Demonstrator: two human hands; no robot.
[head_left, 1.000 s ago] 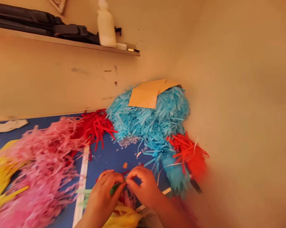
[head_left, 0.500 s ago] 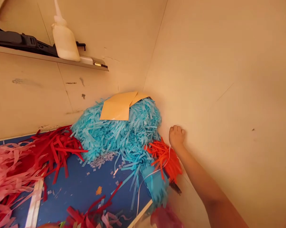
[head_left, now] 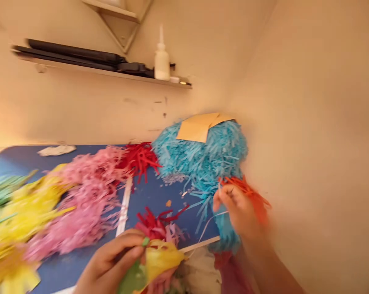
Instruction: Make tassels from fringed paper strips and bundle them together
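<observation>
My left hand (head_left: 117,259) is at the bottom centre, thumb and fingers pinched on a bunch of tissue paper tassels (head_left: 163,259) in yellow, green, red and pink. A thin white string (head_left: 204,230) runs from beside that bunch up to my right hand (head_left: 235,206). The right fingers are closed round the string, in front of the orange fringed paper (head_left: 258,200). Behind it lies a big heap of light blue fringed tissue paper (head_left: 199,157), topped by tan paper pieces (head_left: 193,127). Part of the bunch is hidden by my left hand and blurred.
Pink (head_left: 80,216), yellow (head_left: 25,204) and red fringed paper (head_left: 138,159) cover much of the blue table (head_left: 95,255). A wall shelf (head_left: 95,73) holds a white squeeze bottle (head_left: 162,65) and black gear. The wall (head_left: 319,143) closes off the right side.
The view has swung left. My right hand has come from beside the wall back over the table with the string. My left hand and its tassel bunch have risen into view.
</observation>
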